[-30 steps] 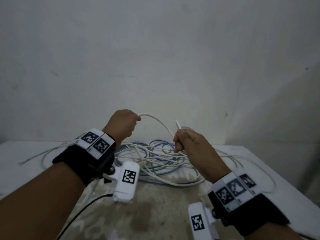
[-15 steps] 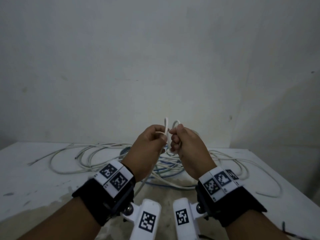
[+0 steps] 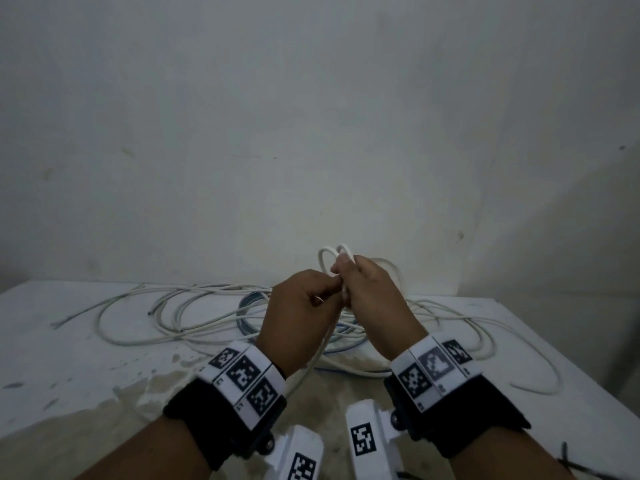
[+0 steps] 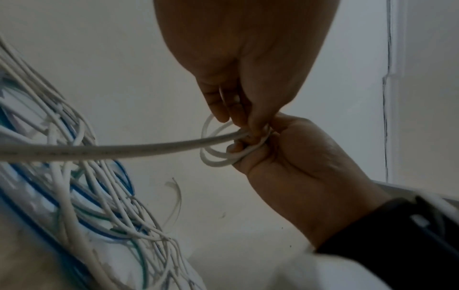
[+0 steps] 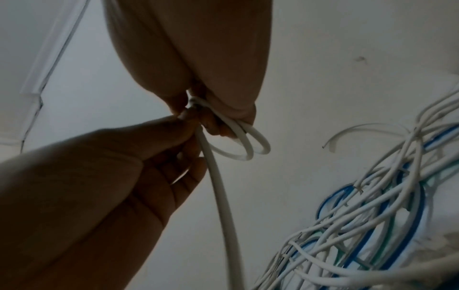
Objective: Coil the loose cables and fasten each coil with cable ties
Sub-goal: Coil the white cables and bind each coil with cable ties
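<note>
Fingertips of both hands are hidden behind each other in the head view; the exact pinch point is hard to make out. The tangle of cables [image 3: 214, 317] on the surface [image 3: 69, 358] is too knotted to count: white strands plus some blue ones, greenish ones in the wrist views. No cable ties can be made out. Bottom right corner of the surface: dark strands, cut off by the frame.

Two small loops [image 3: 334, 258] of the white cable [image 4: 124, 150] stick up above the hands; two also count in the right wrist view [image 5: 248, 145], in the left wrist view the count is unclear.

Left hand [image 3: 298, 313]: raised above the middle of the surface, fingers curled, grip closed on the white cable beside the loops, its tail running down to the tangle. Right hand [image 3: 375, 306]: touching the left, fingers curled, grip closed on the base of the loops. Both wrists carry black bands with marker tags; both forearms are cut off at the bottom edge.

Tangle lies toward the far edge of the surface, against the wall [image 3: 311, 116].
</note>
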